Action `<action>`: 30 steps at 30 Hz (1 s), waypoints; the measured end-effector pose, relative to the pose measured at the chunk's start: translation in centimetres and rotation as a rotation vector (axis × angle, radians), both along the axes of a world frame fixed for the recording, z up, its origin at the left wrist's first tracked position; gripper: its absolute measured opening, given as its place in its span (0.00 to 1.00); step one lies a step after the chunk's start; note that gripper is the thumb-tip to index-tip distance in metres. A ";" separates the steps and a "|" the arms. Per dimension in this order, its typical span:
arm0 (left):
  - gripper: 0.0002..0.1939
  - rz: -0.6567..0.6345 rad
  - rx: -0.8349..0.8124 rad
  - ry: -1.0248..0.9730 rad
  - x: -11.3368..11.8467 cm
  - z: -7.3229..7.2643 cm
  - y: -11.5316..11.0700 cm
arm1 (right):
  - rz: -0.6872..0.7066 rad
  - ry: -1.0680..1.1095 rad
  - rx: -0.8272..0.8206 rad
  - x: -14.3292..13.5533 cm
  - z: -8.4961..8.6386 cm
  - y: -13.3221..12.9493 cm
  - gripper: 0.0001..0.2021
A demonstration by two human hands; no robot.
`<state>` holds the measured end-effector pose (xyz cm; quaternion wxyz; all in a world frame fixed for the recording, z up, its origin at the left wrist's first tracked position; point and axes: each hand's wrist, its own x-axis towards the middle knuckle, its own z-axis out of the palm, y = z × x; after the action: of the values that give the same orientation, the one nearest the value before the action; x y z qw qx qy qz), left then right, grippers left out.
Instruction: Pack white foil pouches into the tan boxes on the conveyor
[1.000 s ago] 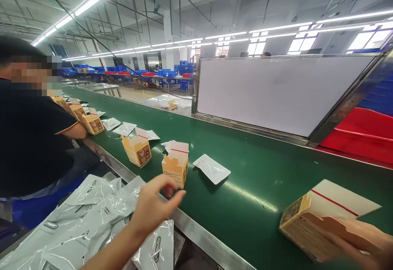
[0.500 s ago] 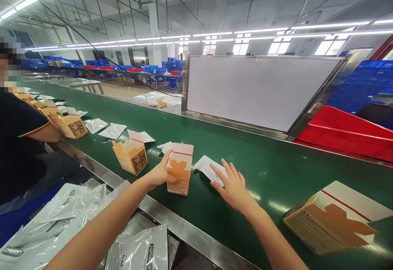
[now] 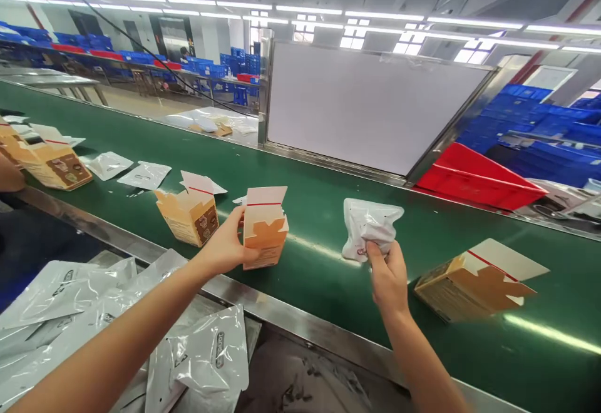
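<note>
My left hand [image 3: 224,247] grips an open orange-brown carton [image 3: 263,226] with a white flap and red stripe, lifted slightly and tilted over the green conveyor belt [image 3: 328,213]. My right hand [image 3: 389,275] pinches a crumpled white pouch [image 3: 369,226] by its lower edge and holds it up above the belt. The carton and the pouch are about a hand's width apart. Another open carton [image 3: 474,281] lies on its side on the belt to the right of my right hand.
More open cartons [image 3: 188,213] [image 3: 54,163] and flat white pouches [image 3: 145,175] lie along the belt to the left. Silver bags [image 3: 206,356] pile up below the belt's steel edge. A white board [image 3: 366,106] and red bin [image 3: 474,178] stand behind. A co-worker's arm [image 3: 9,175] shows far left.
My left hand took hold of the carton and lifted it. My right hand let go of the other carton, reached to the flat pouch and picked it up crumpled. The view shifted right.
</note>
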<state>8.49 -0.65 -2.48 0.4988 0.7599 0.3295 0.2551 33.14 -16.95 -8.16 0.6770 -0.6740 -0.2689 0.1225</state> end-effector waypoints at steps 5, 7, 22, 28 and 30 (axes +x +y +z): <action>0.34 0.063 0.027 0.109 -0.5 -0.3 -0.5 | -0.050 0.279 -0.041 -2.2 -1.6 -2.4 0.13; 0.33 0.099 0.004 0.098 -0.4 -0.4 -0.9 | 0.056 0.457 0.018 -3.3 -0.9 -2.3 0.11; 0.33 0.069 -0.149 0.124 0.1 -1.7 -2.5 | 0.419 1.394 0.872 -5.8 6.7 -3.1 0.10; 0.35 -0.015 -0.054 0.160 0.9 -1.1 -4.1 | 0.355 0.873 0.517 -5.7 5.7 -2.8 0.08; 0.33 -0.065 -0.023 0.152 1.2 -0.9 -4.7 | 0.327 0.820 0.430 -5.2 5.3 -3.2 0.08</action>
<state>9.72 -5.37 -3.41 0.4891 0.7816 0.3444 0.1768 27.90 -20.10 -2.90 0.8229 -0.3643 -0.1018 0.4240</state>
